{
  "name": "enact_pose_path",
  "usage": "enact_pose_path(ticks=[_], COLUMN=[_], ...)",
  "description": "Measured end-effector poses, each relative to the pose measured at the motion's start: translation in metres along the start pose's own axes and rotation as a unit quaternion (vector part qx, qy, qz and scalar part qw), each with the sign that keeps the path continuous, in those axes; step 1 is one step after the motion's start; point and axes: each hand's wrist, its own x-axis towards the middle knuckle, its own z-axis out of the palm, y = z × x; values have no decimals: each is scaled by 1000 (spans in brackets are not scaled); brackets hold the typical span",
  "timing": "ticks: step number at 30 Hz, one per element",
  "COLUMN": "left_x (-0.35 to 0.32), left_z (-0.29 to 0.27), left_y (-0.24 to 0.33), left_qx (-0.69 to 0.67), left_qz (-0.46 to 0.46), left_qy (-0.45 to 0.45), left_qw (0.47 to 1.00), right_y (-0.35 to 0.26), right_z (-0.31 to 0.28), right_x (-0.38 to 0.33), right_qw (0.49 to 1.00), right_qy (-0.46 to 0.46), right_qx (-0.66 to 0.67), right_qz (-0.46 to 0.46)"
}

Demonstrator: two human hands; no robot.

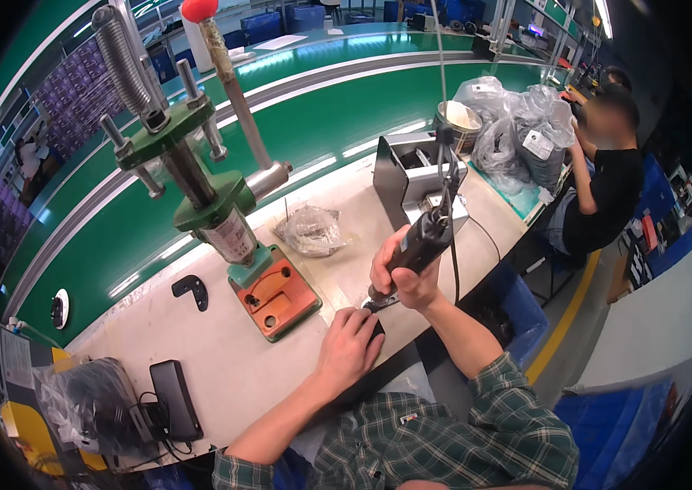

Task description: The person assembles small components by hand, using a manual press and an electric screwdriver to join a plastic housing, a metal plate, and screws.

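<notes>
My right hand is wrapped round a black electric screwdriver, which hangs from a cable and leans down toward the table. Its tip meets a small dark part near the front table edge. My left hand lies on the pale tabletop, its fingers pressed onto that part and holding it beside the tip. The fingers cover much of the part, so its exact kind cannot be made out.
A green hand press with an orange fixture plate stands left of my hands. Around it are a curved black piece, a clear bag of small parts and a grey box. Beyond runs a green conveyor; a co-worker sits right.
</notes>
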Motion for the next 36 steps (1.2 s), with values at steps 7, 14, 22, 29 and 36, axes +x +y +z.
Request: enact_pose_path(ticks=[7, 14, 22, 29, 36], left_x=[3, 3, -1, -2, -4], left_z=[1, -1, -5, -4, -5], left_y=[-1, -2, 2, -1, 1], left_qx=[-16, -3, -12, -16, -22], left_qz=[-12, -4, -9, -3, -10], left_qy=[2, -3, -4, -18, -21], left_qw=[1000, 1000, 1000, 1000, 999], right_y=[1, 6, -1, -6, -6], right_z=[-1, 13, 4, -6, -7], right_x=[2, 24, 12, 15, 4], right_qw=[999, 989, 987, 997, 992], right_qy=[-22, 56, 0, -18, -108], right_qx=[-47, -126, -146, 16, -42], right_qz=[-4, 54, 74, 75, 47])
